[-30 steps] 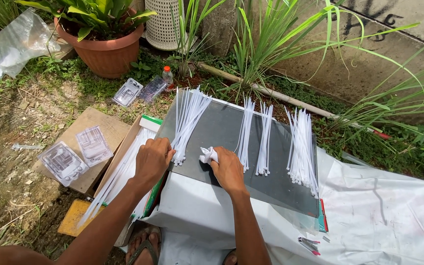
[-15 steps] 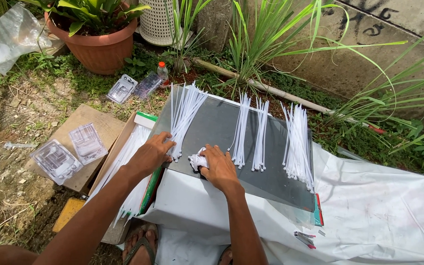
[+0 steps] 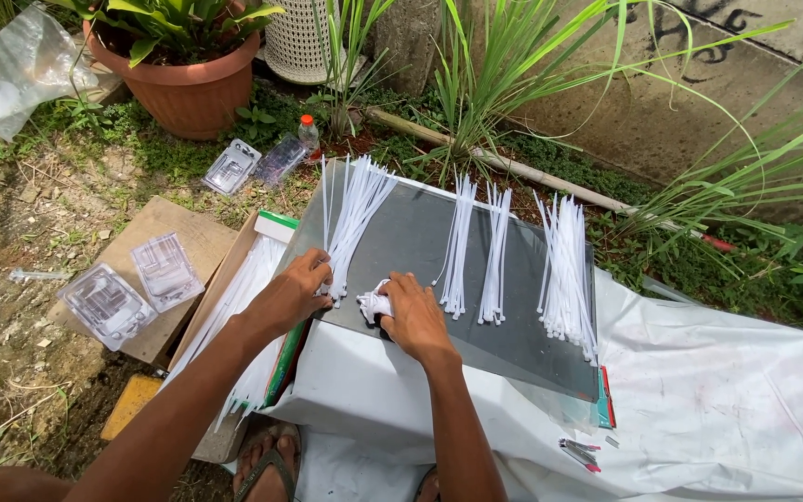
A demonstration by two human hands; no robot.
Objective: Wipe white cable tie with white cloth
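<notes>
I see my left hand [image 3: 297, 290] resting on the near left part of a dark grey flat board [image 3: 411, 237] that lies over a white-draped counter [image 3: 727, 390]; its fingers [image 3: 320, 270] curl down onto the near ends of a fanned bundle of white plastic cable ties [image 3: 353, 212], the grip narrow and pressing on them rather than wrapped around. My right hand [image 3: 415, 316] lies just to the right, its grip closed around a small white crumpled wad [image 3: 375, 303] held against the board's near edge. Farther right on the board lie two slim bunches of white ties [image 3: 476, 246] and, well apart, a thicker bunch of white ties [image 3: 567, 270] near the right edge. Left of the counter, an open cardboard box [image 3: 234, 279] holds more white ties. On the ground to the left, clear plastic blister trays [image 3: 127, 288] sit on a flat brown cardboard sheet [image 3: 188, 237]. At the far left stands a terracotta plant pot [image 3: 183, 88].
</notes>
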